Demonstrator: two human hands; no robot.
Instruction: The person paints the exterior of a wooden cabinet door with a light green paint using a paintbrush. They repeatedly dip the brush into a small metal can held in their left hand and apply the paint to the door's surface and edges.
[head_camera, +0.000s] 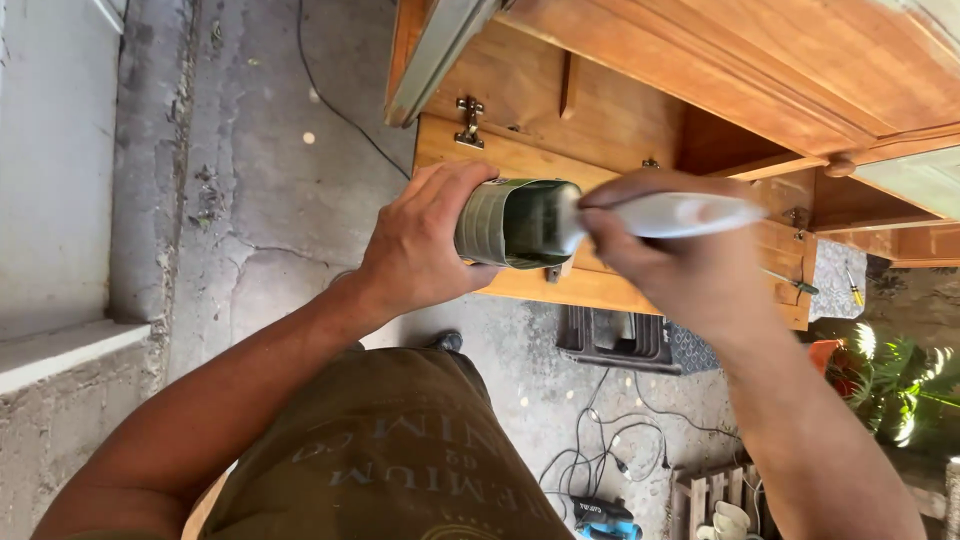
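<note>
The left hand is wrapped around a metal tin, fingers clasped about its closed end, holding it on its side in the air in front of the wooden cabinet, with the open mouth turned toward the other hand. The right hand grips the pale handle of a brush, fingers clenched around it, and the brush's head sits at the tin's mouth, just inside the dark greenish interior; the bristles themselves are blurred. The step in hand looks like loading or stirring with the brush in the tin. A next move would call for keeping the tin steady and tilted so nothing spills, and drawing the brush out against the rim. Below, on the concrete floor, lie cables and a blue power tool.
</note>
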